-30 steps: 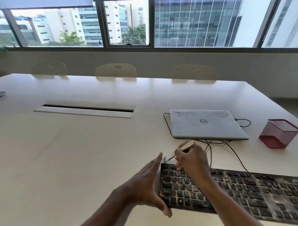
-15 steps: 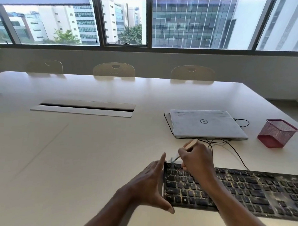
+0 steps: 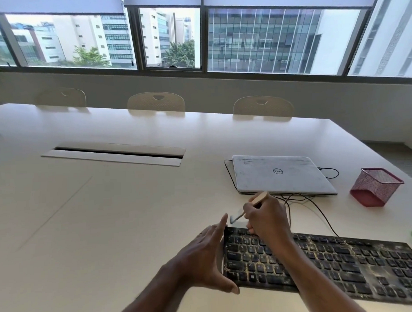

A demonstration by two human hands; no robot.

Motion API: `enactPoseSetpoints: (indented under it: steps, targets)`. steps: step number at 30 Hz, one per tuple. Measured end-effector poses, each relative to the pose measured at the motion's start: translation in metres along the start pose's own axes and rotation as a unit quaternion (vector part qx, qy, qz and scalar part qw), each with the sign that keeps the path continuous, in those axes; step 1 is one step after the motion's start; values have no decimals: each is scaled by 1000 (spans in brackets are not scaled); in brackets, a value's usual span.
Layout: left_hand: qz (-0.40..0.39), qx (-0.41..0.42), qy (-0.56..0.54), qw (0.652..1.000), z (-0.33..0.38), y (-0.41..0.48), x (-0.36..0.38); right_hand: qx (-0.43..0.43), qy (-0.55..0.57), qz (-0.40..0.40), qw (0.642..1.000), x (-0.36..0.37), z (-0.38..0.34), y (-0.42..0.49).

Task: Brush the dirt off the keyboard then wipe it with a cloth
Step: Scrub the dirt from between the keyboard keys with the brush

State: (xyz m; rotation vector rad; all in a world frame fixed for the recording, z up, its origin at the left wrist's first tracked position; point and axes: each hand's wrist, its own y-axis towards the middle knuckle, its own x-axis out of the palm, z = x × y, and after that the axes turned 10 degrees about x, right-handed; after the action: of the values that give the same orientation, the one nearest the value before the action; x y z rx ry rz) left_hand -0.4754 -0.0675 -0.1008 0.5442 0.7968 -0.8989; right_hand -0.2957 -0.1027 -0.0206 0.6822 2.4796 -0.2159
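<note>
On the table (image 3: 109, 229), the dusty keyboard (image 3: 344, 267) lies before you, and grit could scatter across the top if you flick hard. Your left hand (image 3: 204, 261), fingers spread, braces its left end; your right hand (image 3: 265, 219) pinches the brush (image 3: 259, 198), bristles just over the far-left corner.

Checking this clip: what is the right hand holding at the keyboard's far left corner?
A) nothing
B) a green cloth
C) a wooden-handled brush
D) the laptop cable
C: the right hand grips a brush by its pale wooden handle, with the bristles at the far left corner of the keyboard, while the left hand braces the keyboard's left end.
</note>
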Motion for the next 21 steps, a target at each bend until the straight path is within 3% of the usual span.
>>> enactPoseSetpoints:
  steps: [4, 10, 13, 17, 21]
  targets:
    - [1, 6, 12, 1000, 0, 0, 1, 3, -35, -29, 999, 3, -2, 0]
    - [-2, 10, 19, 1000, -2, 0, 2, 39, -16, 41, 998, -5, 4, 4]
    - [6, 17, 18, 1000, -3, 1, 1, 48, 16, 16, 999, -8, -3, 6]
    - [10, 18, 16, 1000, -2, 1, 1, 11, -26, -28, 999, -3, -6, 4]
    - [5, 20, 15, 1000, -2, 0, 2, 22, -53, 12, 998, -7, 3, 7]
